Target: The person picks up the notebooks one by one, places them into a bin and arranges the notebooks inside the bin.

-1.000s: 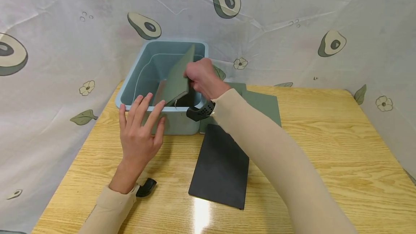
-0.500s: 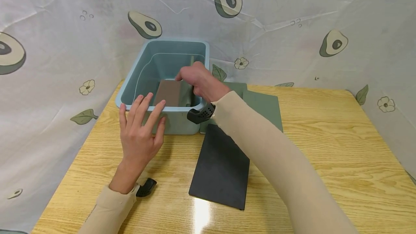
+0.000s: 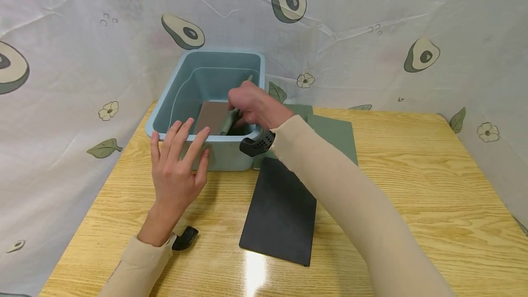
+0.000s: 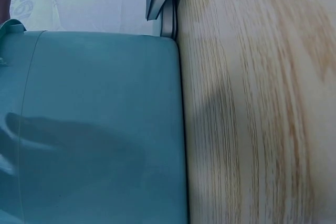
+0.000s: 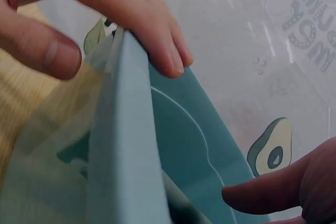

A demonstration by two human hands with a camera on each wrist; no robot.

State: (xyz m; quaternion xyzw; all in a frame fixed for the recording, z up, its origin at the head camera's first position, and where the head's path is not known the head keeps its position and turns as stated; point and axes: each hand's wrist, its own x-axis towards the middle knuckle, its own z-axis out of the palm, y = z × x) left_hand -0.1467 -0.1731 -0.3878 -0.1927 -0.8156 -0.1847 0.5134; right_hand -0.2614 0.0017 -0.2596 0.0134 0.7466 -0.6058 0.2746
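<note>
My right hand (image 3: 251, 102) reaches over the right side of the blue plastic bin (image 3: 205, 52) and holds the upper edge of a green notebook (image 3: 226, 125) inside it. Much of that notebook is hidden behind the hand. In the right wrist view, my right hand's fingertips (image 5: 233, 192) are over the bin, close to the green edge (image 5: 181, 203). A brown notebook (image 3: 212, 116) lies to its left in the bin. My left hand (image 3: 175, 168) rests with spread fingers across the bin's near rim, thumb outside.
A black notebook (image 3: 280, 214) lies in front of the bin on the wooden table (image 3: 416, 196). Several green notebooks (image 3: 332, 132) lie right of the bin, partly under the right sleeve (image 3: 330, 182). An avocado-print cloth (image 3: 350, 35) hangs behind the table.
My right hand has lowered the green notebook from above the rim down into the bin, uncovering the brown notebook. The left hand stays on the rim.
</note>
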